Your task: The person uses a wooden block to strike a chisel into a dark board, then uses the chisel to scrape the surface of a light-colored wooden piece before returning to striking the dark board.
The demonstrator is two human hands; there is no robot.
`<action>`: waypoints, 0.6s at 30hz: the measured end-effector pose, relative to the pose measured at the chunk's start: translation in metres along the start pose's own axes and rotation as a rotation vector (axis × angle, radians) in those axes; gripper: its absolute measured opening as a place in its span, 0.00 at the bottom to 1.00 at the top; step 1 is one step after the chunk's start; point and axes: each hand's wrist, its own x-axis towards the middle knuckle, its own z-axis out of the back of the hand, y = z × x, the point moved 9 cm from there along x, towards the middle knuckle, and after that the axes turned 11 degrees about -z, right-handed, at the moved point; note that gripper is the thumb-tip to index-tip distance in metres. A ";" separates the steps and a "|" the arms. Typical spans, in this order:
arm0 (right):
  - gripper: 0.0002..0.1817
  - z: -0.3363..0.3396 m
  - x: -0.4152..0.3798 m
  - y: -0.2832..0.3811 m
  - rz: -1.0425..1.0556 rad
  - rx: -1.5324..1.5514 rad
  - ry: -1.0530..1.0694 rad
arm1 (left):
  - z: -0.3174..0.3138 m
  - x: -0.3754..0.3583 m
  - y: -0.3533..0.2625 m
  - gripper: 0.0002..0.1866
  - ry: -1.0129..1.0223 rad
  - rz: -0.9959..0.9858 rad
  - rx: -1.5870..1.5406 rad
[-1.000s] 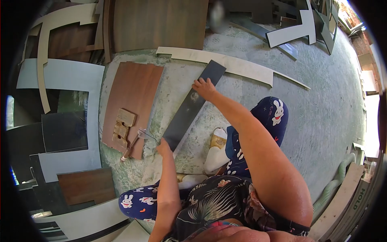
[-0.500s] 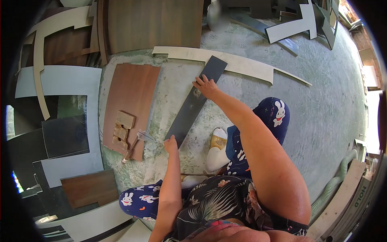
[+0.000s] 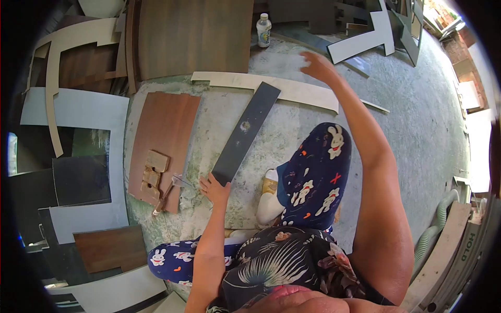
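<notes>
A long dark grey board point(image 3: 250, 122) lies at a slant on the floor, its far end resting over a cream cut-out strip point(image 3: 308, 96). Two pale worn spots show on its face. My left hand point(image 3: 215, 190) is at the board's near end, fingers spread and touching its corner. Stretched out past the strip, my right hand point(image 3: 318, 68) is in the air, fingers apart and holding nothing. It is nearest to the strip and a white T-shaped offcut point(image 3: 365, 37). A labelled bottle with a white cap point(image 3: 264, 31) stands farther left.
Left of the dark board lies a reddish-brown panel point(image 3: 169, 122) bearing a notched wooden block point(image 3: 155, 169) and a wooden-handled tool point(image 3: 163, 202). Panels and offcuts fill the left side. A large brown panel point(image 3: 190, 36) stands behind. A green hose point(image 3: 432, 235) runs along the right.
My right hand has let go of the dark board and reached up and to the right. My left hand has opened from its grip at the board's near end.
</notes>
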 end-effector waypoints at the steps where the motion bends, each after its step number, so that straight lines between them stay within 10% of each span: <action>1: 0.33 0.011 -0.022 -0.029 -0.054 -0.053 -0.027 | -0.005 0.005 -0.005 0.55 0.060 -0.036 0.023; 7: 0.35 -0.116 -0.239 -0.245 -0.364 -0.285 0.282 | -0.014 0.023 -0.013 0.62 0.293 -0.081 0.083; 18: 0.49 -0.152 -0.467 -0.214 -0.922 -0.235 -0.127 | -0.025 0.007 -0.028 0.63 0.264 -0.155 0.196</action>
